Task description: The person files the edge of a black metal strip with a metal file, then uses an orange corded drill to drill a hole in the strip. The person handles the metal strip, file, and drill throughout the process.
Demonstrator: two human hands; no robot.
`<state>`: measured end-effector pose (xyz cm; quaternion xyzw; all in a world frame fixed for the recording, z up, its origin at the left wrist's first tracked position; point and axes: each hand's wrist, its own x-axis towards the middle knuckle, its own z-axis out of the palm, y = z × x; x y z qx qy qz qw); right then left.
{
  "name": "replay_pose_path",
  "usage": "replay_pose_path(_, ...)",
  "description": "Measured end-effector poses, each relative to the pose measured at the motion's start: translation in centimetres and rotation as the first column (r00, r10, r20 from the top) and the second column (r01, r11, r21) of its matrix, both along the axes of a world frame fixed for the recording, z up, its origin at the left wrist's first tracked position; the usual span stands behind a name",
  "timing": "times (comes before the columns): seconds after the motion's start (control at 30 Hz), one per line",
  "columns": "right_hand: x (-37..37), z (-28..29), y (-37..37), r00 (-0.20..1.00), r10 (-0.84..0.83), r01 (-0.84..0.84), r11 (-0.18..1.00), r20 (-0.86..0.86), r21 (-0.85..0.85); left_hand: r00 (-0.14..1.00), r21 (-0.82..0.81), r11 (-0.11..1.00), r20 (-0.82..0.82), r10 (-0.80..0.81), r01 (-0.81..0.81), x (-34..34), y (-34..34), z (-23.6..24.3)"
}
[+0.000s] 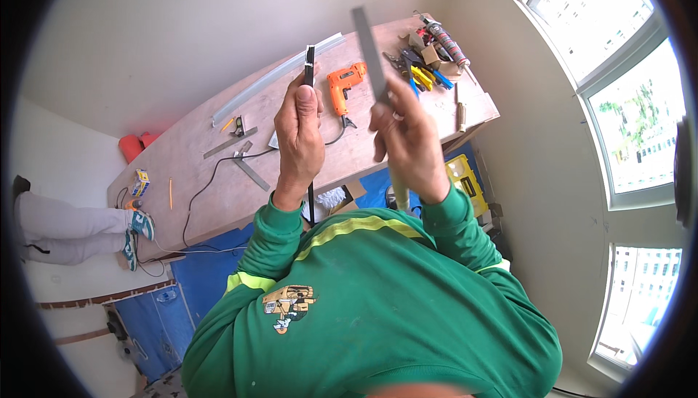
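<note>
My left hand (299, 133) is closed around a narrow black strip (310, 63), held upright with its end above the fingers. A thin black length also shows below that wrist. In my right hand (413, 140) is a flat grey metal file (368, 49), slightly blurred, its blade pointing up and away. A pale piece shows below this hand, perhaps the file's handle. The file and the strip are apart. Beyond and between the hands, an orange power drill (342, 89) lies on the wooden worktable (240, 140), its cord running left.
At the table's far right lie pliers and cutters (422, 74) and a sealant tube (447, 43). A long metal profile (276, 74) runs along the back. Left are squares (251, 173) and a pencil (171, 193). Another person's legs (73, 223) show at left, a yellow toolbox (467, 183) at right.
</note>
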<state>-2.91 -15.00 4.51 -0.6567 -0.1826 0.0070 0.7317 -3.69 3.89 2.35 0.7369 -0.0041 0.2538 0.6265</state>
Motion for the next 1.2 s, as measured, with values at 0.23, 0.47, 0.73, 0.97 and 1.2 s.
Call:
replay_pose_path(0.23, -1.9, -4.7, 1.7, 0.995, 0.039, -0.035, 0.998, 0.093, -0.051, 1.0, -0.033, 0.999, -0.005, -0.026, 0.026, -0.1, -0.8, 0.2)
replay_pose_path(0.47, -2.0, -3.9, 1.3, 0.98, 0.046, -0.035, 0.998, 0.191, -0.058, 0.997, -0.099, 0.992, -0.005, -0.076, 0.075, -0.2, -0.4, 0.8)
replay_pose_path(0.73, -1.8, -2.4, -0.1, 0.987, 0.159, -0.159, 0.987, 0.005, -0.035, 0.995, -0.099, 0.99, -0.026, -0.099, 0.096, -0.7, -0.3, 1.4)
replay_pose_path(0.97, -0.9, 0.0, -1.5, 0.856, 0.113, 0.192, 0.836, 0.504, -0.514, 0.992, -0.125, 0.984, 0.008, -0.129, 0.129, -0.7, -0.5, 1.2)
replay_pose_path(1.2, -1.2, 2.0, -2.1, 0.864, 0.126, 0.284, 0.677, 0.487, -0.679, 0.994, -0.024, 0.994, 0.035, -0.103, 0.103, -0.8, -1.6, 0.7)
